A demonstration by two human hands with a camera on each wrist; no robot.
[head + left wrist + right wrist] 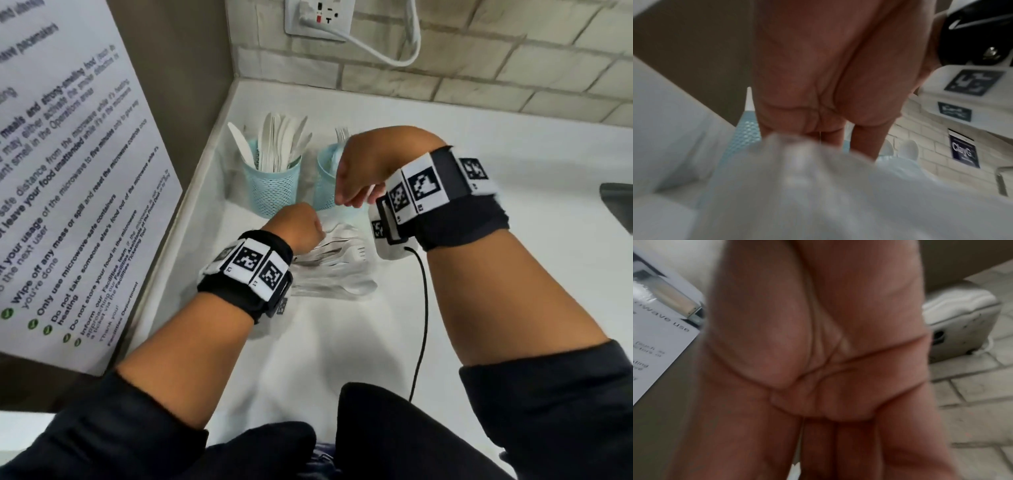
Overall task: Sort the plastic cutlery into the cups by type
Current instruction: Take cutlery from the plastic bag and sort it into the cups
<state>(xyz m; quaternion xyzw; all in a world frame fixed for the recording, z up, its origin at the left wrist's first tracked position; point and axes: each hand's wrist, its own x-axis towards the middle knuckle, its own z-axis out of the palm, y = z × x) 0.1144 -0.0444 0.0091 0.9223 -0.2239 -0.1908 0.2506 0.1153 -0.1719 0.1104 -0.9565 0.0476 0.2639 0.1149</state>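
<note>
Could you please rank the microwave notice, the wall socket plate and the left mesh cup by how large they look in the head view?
1. Microwave notice, by far the largest, though it is also nearest the camera.
2. Wall socket plate, cut off by the top edge.
3. Left mesh cup; it looks about the same as the plate, so I would not rank those two firmly.

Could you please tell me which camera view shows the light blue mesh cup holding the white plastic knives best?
The head view: the light blue mesh cup stands whole, white plastic knives upright inside. The left wrist view catches only a blurred strip of mesh beside the left hand. The right wrist view shows none.
</note>
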